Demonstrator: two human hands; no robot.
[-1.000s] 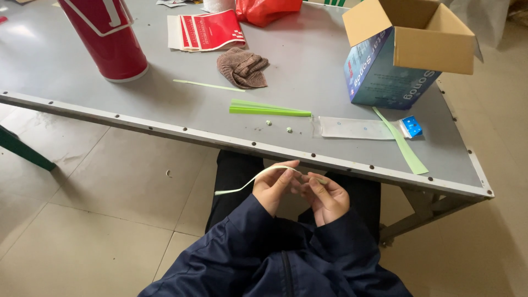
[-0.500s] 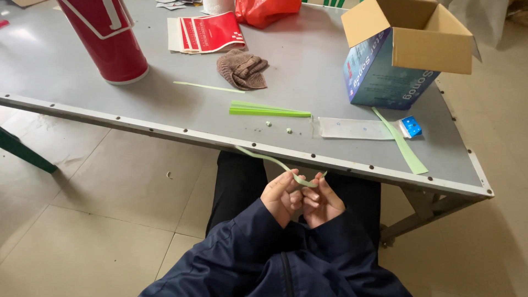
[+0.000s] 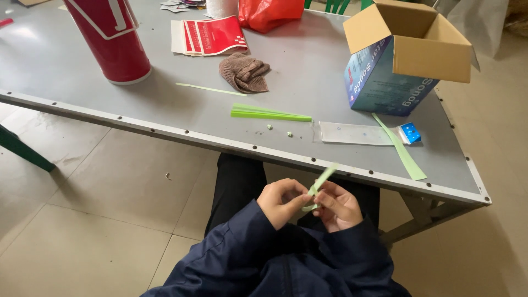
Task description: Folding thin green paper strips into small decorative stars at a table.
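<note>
Down low in the head view, both hands sit close together over the lap, just below the counter edge. Left hand and right hand both pinch one pale green paper strip between thumb & fingertips, fingers curled tight on it; the strip's free end sticks up and to the right, blurred, so its tip can't be read exactly. Sleeves are dark navy, trousers black. On the grey counter, near its front edge: a bundle of green strips lying flat, w/ two tiny pale green bits just in front of it. Left of the bundle, a single thin strip lies apart. Behind that, a crumpled brown cloth, and further back red-and-white leaflets. Far left stands a tall red cylinder, upright. At the back, a red plastic bag. Right side: an open cardboard box w/ a blue printed side, flaps up. In front of it, a clear flat packet w/ a small blue tab at its right end, and one long green strip lying diagonally across it toward the counter's front corner. Floor is beige tile.
</note>
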